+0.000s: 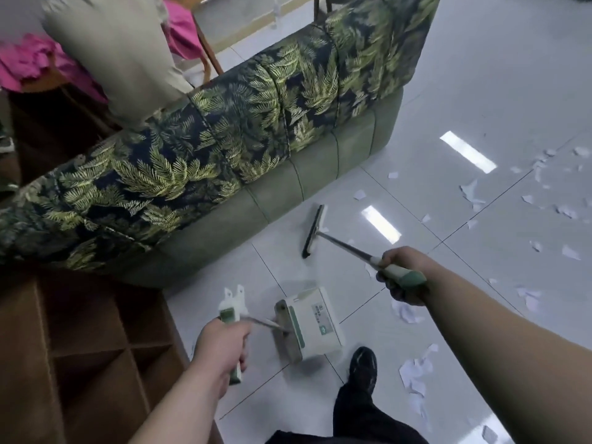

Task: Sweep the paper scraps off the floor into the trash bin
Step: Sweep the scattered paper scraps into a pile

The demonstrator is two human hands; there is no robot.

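My right hand (404,274) grips the green-and-white handle of a broom whose flat head (314,230) rests on the white tiled floor beside the sofa base. My left hand (221,344) grips the handle of a white dustpan (312,318), which hangs just above or on the floor in front of me. White paper scraps (415,373) lie near my black shoe (363,365), and several more are scattered at the right (544,193). No trash bin is in view.
A green sofa with a leaf-patterned cover (224,136) runs from the left to the upper middle. A brown wooden shelf unit (80,357) stands at the lower left. Another person in beige clothes (118,49) is behind the sofa.
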